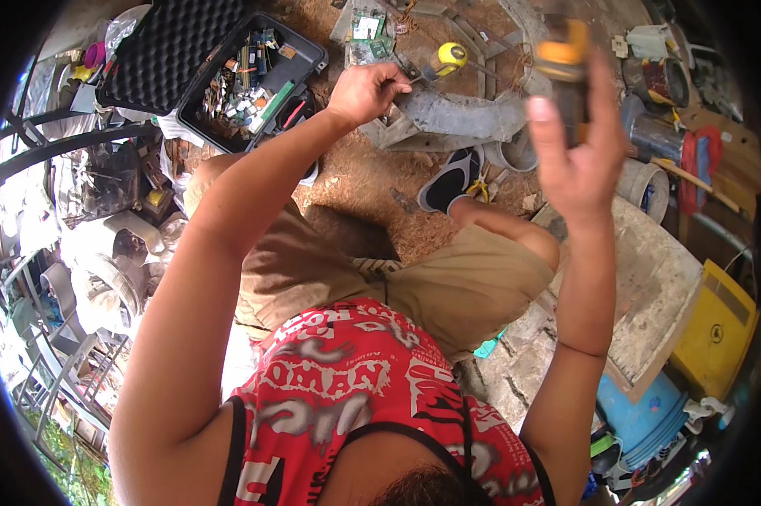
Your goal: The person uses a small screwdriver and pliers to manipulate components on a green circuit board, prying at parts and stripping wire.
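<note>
My left hand (365, 93) is closed in a pinch at the left end of a curved grey slab (469, 116). Whatever lies between its fingertips is too small to make out. Raised above the slab's right end, my right hand (579, 156) grips a black and yellow-orange tool (564, 72). Motion blur smears the tool, so its exact kind cannot be told. A yellow and black round-ended handle (451, 56) lies just beyond the slab. Green circuit boards (369, 32) lie beyond my left hand.
At the far left an open black case (309, 63) with foam in its lid holds many small electronic parts. A shoe (450, 181) rests near the slab, with yellow-handled pliers (482, 187) beside it. Buckets (646, 413), a yellow panel (716, 329) and a grey board (642, 278) stand at right.
</note>
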Motion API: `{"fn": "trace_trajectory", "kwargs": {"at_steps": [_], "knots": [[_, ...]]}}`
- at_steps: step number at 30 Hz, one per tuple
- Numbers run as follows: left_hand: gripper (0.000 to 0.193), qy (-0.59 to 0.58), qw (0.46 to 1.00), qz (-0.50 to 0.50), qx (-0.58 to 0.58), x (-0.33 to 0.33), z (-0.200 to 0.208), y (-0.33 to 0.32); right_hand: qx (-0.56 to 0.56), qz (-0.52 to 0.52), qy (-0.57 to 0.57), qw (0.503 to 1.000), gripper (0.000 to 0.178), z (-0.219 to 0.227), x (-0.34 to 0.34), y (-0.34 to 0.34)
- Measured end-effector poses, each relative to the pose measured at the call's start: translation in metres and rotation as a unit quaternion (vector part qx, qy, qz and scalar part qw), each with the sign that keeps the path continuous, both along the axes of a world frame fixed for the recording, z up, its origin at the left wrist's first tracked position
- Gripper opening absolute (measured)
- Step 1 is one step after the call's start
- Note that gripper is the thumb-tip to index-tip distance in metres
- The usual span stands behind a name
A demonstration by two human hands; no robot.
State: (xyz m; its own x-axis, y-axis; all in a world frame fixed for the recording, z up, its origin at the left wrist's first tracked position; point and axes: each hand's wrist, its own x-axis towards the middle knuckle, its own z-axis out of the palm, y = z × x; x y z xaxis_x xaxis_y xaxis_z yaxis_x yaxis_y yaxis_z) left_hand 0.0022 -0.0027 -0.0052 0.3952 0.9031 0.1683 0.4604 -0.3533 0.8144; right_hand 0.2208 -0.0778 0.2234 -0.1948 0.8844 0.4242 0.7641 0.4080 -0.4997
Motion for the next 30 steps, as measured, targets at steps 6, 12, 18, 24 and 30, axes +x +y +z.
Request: {"fn": "trace_trajectory", "kwargs": {"at_steps": [6,12,18,24,30], "knots": [[0.014,0.014,1.0,-0.006,0.013,0.004,0.003,0.001,-0.07,-0.02,-0.134,0.988,0.058,-0.025,0.0,-0.005],[0.016,0.008,1.0,0.001,-0.003,0.001,0.002,-0.001,0.068,-0.022,0.145,0.987,0.057,0.021,0.01,0.004],[0.014,0.0,1.0,-0.009,0.012,0.005,-0.001,0.0,-0.046,-0.017,-0.084,0.995,0.051,-0.025,0.0,-0.005],[0.014,0.018,1.0,-0.003,0.014,-0.002,0.004,0.002,-0.043,-0.105,0.096,0.989,0.059,-0.027,0.014,0.003],[0.017,0.058,0.996,-0.055,-0.034,0.006,0.031,0.01,-0.279,-0.115,-0.153,0.941,0.062,-0.166,0.043,-0.011]]}}
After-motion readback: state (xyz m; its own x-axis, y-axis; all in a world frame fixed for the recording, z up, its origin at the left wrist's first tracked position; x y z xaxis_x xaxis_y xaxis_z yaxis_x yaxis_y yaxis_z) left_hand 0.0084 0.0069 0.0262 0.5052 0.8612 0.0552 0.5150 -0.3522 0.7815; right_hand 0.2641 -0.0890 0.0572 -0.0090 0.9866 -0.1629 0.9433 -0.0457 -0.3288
